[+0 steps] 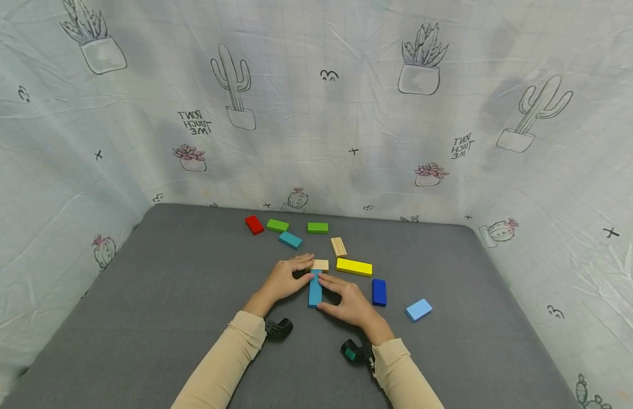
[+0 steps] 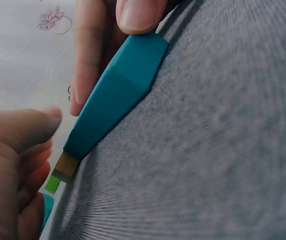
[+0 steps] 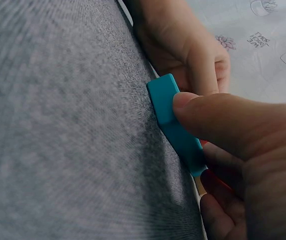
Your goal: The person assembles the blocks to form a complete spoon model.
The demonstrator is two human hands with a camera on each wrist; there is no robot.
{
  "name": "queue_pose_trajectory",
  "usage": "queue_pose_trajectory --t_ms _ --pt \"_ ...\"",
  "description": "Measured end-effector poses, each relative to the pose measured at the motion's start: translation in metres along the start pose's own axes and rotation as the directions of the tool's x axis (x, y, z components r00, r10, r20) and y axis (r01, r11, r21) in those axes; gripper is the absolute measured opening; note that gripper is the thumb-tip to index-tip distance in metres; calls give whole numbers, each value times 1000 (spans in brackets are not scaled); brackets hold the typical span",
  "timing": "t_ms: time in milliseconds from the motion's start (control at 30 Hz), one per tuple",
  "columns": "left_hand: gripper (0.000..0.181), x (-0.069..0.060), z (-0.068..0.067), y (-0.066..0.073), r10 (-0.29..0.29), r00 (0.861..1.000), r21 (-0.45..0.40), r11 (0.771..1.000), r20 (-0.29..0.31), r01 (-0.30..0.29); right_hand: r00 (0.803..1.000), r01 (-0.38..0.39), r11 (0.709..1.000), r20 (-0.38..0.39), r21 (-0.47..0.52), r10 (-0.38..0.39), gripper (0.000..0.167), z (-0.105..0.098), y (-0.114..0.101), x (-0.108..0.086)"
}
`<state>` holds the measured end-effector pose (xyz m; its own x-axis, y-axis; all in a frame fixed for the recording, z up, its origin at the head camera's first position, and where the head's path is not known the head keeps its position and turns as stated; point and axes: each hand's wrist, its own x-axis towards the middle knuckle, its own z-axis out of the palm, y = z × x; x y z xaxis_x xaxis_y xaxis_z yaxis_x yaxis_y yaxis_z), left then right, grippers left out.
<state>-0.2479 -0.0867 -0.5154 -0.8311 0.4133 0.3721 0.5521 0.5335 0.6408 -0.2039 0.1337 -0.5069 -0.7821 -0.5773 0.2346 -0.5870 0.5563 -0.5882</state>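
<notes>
A long teal block (image 1: 315, 289) lies on the grey cloth, its far end against a plain wooden block (image 1: 320, 265) set crosswise. My right hand (image 1: 347, 301) holds the teal block, thumb at its near end and fingers along its right side toward the far end. In the right wrist view the thumb presses the teal block (image 3: 170, 112). My left hand (image 1: 286, 277) is at the left of the wooden block, fingers bent loosely. The left wrist view shows a gap between the left thumb (image 2: 50, 120) and the teal block (image 2: 115, 92). Fingers hide the wooden block's left end.
Beyond the hands lie a red block (image 1: 254, 225), two green blocks (image 1: 278, 225), a shorter teal block (image 1: 290, 240) and another wooden block (image 1: 338, 247). To the right are yellow (image 1: 354, 267), dark blue (image 1: 379, 292) and light blue (image 1: 418, 310) blocks. A patterned curtain (image 1: 316, 113) hangs behind.
</notes>
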Motion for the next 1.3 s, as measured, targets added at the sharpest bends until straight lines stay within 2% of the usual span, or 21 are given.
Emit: queue_pose_trajectory --t_ms 200,300,667,900,1100,1300 --pt "48 -2 1 1 -3 996 58 998 91 -2 1000 1 1000 -3 8 -1 60 0 0 0" --pt "49 -3 0 1 -11 994 67 998 110 3 1000 1 1000 0 12 -1 60 0 0 0" --pt "48 -2 -1 -1 -20 995 67 998 100 14 999 12 999 -42 38 -11 62 -1 0 1" --pt "48 -4 1 -1 -17 995 45 999 99 12 998 -18 998 -64 66 23 62 -7 -4 -2" --pt "50 -5 4 -4 2 997 37 999 75 -5 995 -53 995 -78 82 60 63 -16 -4 -7" --pt "50 -6 4 -4 4 998 45 999 64 -7 988 -80 996 -130 43 85 63 -32 4 -20"
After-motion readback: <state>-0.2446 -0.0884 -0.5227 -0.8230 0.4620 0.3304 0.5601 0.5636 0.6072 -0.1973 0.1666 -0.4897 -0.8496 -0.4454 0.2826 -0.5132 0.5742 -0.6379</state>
